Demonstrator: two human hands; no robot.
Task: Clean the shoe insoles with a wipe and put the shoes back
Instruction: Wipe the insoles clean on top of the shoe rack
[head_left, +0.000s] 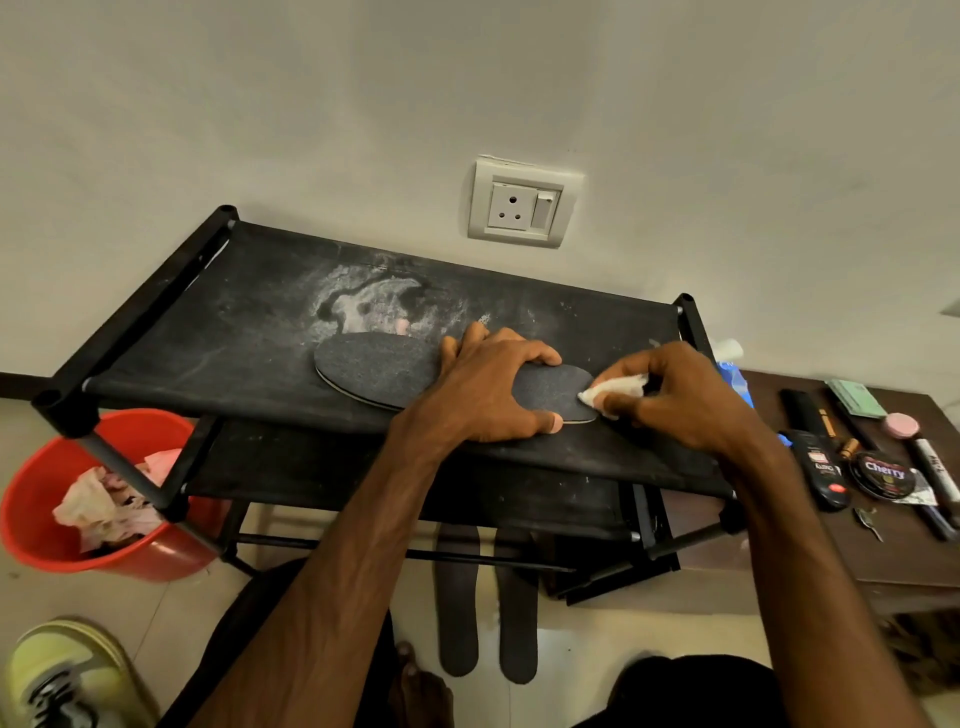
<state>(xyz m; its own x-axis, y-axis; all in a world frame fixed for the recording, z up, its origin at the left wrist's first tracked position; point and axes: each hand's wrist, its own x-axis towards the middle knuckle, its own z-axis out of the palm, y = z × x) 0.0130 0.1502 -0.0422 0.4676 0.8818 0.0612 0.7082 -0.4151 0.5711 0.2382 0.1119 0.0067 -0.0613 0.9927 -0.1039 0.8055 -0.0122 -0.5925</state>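
Insole (379, 366) lies flat on the rack's top shelf (234, 322). Left hand (488, 389) arches across its middle, thumb at near edge, fingers bent over far edge, grip clamping it. Right hand (675, 395) pinches wipe (613, 389) against insole's right end.

Lone head view, wide-angle, high and close.
Looks forward and down from above a rack (218, 332) against a wall (363, 104), within reach of it, with left hand (483, 395) and right hand (680, 400) mid-frame and floor (566, 649) along the bottom edge.
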